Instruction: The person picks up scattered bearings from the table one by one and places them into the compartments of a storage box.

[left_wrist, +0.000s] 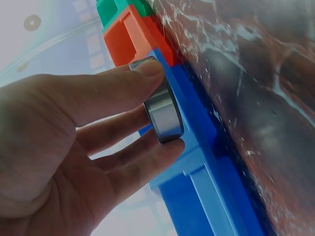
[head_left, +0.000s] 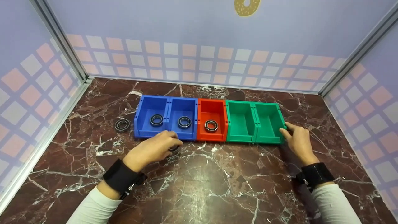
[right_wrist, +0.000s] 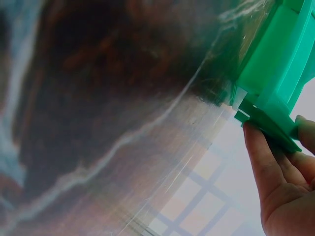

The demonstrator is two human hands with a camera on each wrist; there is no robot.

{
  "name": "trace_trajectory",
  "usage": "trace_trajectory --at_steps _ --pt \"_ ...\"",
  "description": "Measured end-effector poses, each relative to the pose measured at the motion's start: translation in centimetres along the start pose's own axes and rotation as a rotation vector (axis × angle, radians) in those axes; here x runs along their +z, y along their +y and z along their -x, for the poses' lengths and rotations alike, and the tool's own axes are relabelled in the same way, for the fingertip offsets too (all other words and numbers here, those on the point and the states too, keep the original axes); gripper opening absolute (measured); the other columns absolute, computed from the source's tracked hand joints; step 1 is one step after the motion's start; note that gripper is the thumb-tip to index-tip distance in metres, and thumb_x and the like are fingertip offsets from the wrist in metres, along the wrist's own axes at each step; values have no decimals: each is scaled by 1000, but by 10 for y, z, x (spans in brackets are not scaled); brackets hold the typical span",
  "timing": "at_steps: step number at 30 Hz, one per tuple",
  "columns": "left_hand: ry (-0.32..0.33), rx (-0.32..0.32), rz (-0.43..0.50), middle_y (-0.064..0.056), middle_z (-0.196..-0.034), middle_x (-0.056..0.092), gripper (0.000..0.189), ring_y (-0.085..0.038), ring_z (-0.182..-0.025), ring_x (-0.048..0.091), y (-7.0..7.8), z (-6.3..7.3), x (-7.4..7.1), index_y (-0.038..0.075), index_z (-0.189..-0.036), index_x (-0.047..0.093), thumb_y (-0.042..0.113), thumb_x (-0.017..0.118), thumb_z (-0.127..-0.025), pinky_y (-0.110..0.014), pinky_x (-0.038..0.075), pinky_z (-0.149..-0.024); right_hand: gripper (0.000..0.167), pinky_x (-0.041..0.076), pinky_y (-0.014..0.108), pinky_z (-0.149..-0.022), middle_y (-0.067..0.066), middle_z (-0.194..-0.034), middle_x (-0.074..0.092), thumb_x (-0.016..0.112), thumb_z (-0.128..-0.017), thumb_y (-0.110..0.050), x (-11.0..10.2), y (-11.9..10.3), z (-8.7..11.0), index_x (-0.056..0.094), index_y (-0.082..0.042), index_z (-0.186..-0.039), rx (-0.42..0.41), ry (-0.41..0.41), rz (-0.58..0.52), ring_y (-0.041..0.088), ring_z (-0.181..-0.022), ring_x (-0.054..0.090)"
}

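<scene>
Bearing (left_wrist: 166,118), pinched by its rim in the left hand (head_left: 152,149), is just left of centre in the head view, below the front of the blue bins (head_left: 188,136). From where I stand, that shiny metal band looks stiff, fairly heavy for its size and perhaps slippery, hardly fragile; I'd take hold across the outer rim, as that hand does. Over at the right of the frame, the right hand (head_left: 298,141) grips the side wall of the end green bin (head_left: 269,139)
</scene>
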State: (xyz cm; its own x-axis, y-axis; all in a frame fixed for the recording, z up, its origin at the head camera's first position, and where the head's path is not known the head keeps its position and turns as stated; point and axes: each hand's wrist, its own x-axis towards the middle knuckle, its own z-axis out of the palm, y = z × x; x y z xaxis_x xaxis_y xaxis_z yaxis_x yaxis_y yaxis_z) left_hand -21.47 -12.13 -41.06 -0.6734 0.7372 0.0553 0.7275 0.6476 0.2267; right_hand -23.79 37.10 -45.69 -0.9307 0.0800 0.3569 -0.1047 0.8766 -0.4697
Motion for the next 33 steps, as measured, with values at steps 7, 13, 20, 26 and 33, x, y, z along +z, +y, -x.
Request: trace_trajectory --at_steps 7,13,20,26,33 --pt "-1 53 -17 -7 -105 65 44 -27 -102 61 9 -12 2 12 -115 72 -3 79 -75 -39 55 -93 37 54 62 -82 32 -109 68 69 -92 -10 1 1 0 64 9 -123 -25 24 4 51 -97 67" --pt "-23 75 -2 -5 -106 65 42 -24 -102 60 19 -22 4 16 -115 73 -2 77 -78 -36 55 -91 37 54 63 -83 33 -112 67 68 -92 -10 2 0 0 64 9 -123 -16 22 -1 51 -100 66" --pt "-20 150 -41 -6 -105 67 40 -24 -101 61 30 -36 7 14 -110 73 -2 79 -74 -36 54 -92 36 55 62 -81 33 -110 68 68 -92 -10 2 -1 1 64 9 -123 -13 21 1 50 -97 67" --pt "-47 183 -56 -6 -107 67 35 -25 -99 61 42 -49 11 16 -109 72 4 79 -77 -35 55 -90 37 54 63 -83 33 -113 66 68 -92 -10 1 -1 1 63 10 -123 -5 16 6 51 -100 66" --pt "-54 244 -82 -7 -108 68 34 -25 -101 62 55 -62 13 18 -110 72 1 74 -81 -35 55 -91 36 55 61 -78 33 -109 68 67 -93 -11 1 0 1 64 9 -123 -14 12 0 49 -93 68"
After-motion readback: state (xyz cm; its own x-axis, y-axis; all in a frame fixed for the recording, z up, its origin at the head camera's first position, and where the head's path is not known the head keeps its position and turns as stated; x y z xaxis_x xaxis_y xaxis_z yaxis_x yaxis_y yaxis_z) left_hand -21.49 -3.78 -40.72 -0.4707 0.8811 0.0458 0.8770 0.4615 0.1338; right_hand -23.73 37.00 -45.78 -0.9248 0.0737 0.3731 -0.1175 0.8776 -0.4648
